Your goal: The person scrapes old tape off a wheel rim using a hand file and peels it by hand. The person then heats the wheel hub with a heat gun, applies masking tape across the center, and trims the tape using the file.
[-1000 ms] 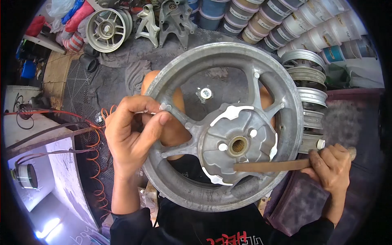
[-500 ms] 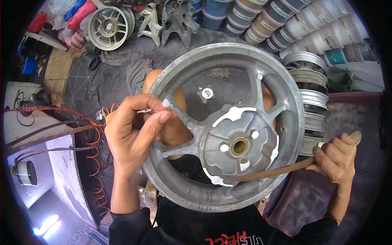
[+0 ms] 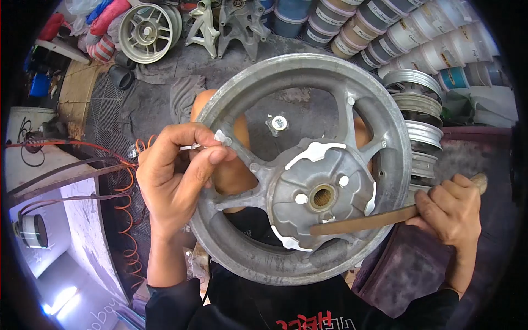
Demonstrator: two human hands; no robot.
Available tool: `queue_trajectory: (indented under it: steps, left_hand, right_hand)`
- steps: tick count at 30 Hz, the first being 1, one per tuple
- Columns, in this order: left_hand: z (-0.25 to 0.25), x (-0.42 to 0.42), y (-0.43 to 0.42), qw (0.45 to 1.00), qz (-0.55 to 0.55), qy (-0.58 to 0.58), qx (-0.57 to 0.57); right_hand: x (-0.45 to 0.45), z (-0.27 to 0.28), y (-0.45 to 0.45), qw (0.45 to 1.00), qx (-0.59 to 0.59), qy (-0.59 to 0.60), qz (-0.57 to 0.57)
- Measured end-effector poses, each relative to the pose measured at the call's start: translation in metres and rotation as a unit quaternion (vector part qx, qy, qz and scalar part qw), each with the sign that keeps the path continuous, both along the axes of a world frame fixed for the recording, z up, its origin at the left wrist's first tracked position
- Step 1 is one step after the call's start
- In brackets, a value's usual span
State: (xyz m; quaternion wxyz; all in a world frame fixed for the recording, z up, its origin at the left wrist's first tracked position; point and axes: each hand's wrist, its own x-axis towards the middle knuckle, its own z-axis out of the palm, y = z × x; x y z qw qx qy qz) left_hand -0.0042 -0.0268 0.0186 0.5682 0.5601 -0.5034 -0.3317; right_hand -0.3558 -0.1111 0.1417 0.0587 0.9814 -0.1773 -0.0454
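Observation:
A large grey metal wheel rim (image 3: 247,80) lies across my lap, with pieces of white tape (image 3: 314,154) around its hub and small white patches over holes near the splined centre (image 3: 323,198). My left hand (image 3: 179,170) pinches a small scrap of white tape (image 3: 223,137) between thumb and forefinger, above the rim's left side. In the fist of my right hand (image 3: 450,212) is a long, flat, brown blade-like tool (image 3: 366,223). Its far end hangs over the lower part of the hub and hides some of a white patch; whether it touches the metal I cannot tell.
A roll of white tape (image 3: 279,122) lies on the floor beyond the rim. Several rims (image 3: 423,132) are stacked at right, below labelled tubs (image 3: 379,36). Another wheel (image 3: 147,34) and metal frames (image 3: 242,27) stand at the back. An orange coiled hose (image 3: 125,220) hangs at left.
The far end of the brown tool has lifted and turned to show its flat side, now over the lower hub patch. My left hand has moved slightly left, still pinching the tape.

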Motion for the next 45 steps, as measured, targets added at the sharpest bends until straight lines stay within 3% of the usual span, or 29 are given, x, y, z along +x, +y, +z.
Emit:
queue_trajectory:
  steps: [7, 11, 16, 31, 37, 40, 45]
  left_hand:
    - [0.001, 0.0, 0.001, 1.0, 0.001, -0.002, 0.004]
    - [0.001, -0.001, -0.001, 0.999, -0.005, 0.03, -0.01]
    - [0.007, 0.002, 0.005, 0.999, -0.002, -0.019, 0.04]
    - [-0.002, 0.001, 0.002, 1.0, -0.002, -0.023, -0.013]
    - [0.014, -0.023, 0.013, 0.997, -0.045, -0.048, 0.038]
    - [0.039, -0.043, 0.026, 0.97, -0.178, -0.153, 0.067]
    - [0.043, -0.078, 0.032, 0.925, -0.217, -0.31, 0.023]
  right_hand:
    - [-0.006, 0.007, -0.006, 0.999, -0.036, -0.017, 0.025]
    - [-0.008, -0.015, -0.015, 0.998, 0.003, -0.028, 0.055]
    - [-0.009, -0.008, -0.04, 0.993, -0.02, -0.041, 0.108]
    - [0.004, -0.008, -0.063, 0.98, -0.017, -0.05, 0.19]
    - [0.007, -0.02, -0.063, 0.973, -0.011, -0.099, 0.207]
    - [-0.007, -0.01, -0.064, 0.971, -0.04, -0.112, 0.21]
    - [-0.056, 0.005, -0.049, 0.988, -0.073, -0.1, 0.091]
